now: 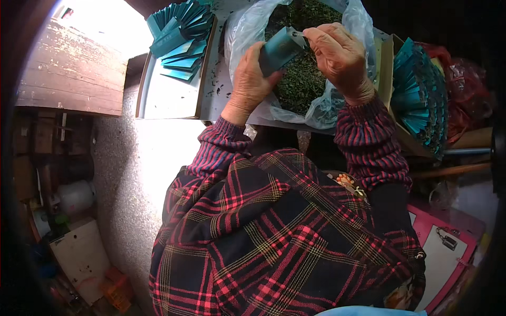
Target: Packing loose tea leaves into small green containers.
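Note:
My left hand (251, 77) grips a teal packet (278, 51) from the side and holds it tilted above a clear plastic bag (245, 33). The bag stands wide open, full of dried green leaves (302, 85) that look like tea. My right hand (338, 55) has its thumb and forefinger pinched at the packet's upper end. Between them is a thin pale piece (300, 34), too small to make out, with a dark spot beside it at the packet's mouth.
At left, a shallow box (170, 98) holds fanned flat teal packets (180, 35). Another box (411, 138) at right holds upright teal packets (419, 94) with dark leaf bits at their outer edges. Red plastic bags (468, 87) lie beyond. A wooden cabinet (75, 67) stands far left.

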Demonstrator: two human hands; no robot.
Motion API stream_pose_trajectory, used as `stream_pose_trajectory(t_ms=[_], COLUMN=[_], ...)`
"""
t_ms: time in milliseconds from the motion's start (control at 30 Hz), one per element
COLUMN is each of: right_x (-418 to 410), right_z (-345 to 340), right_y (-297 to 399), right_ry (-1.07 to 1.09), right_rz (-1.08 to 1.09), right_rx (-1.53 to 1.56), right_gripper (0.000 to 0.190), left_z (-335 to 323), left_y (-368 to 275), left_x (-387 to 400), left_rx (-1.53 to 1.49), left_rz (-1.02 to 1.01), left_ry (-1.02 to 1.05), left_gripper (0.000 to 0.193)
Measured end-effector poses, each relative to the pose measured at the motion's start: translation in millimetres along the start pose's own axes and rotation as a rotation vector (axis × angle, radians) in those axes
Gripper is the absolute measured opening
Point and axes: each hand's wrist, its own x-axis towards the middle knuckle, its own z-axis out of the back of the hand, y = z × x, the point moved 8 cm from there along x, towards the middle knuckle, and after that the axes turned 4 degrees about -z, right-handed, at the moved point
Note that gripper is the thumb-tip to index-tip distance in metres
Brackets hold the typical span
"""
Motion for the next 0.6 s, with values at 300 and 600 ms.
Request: stream_pose_trajectory(t_ms=[300, 600], right_x=[6.8, -44.5], right_z=[25.8, -37.0], right_y=[-7.9, -75.1], right_ry=[-0.166, 0.120], right_rz=[-0.086, -0.244], right_rx=[-0.180, -0.354], right_gripper=[0.015, 0.009], left_z=[4.2, 6.4], left_y=[4.2, 9.3], left_x=[-2.2, -2.4], left_rx=[-0.044, -0.049], left_rz=[0.047, 0.032], left_ry=[-0.020, -0.053], left_gripper=[0.066, 0.064])
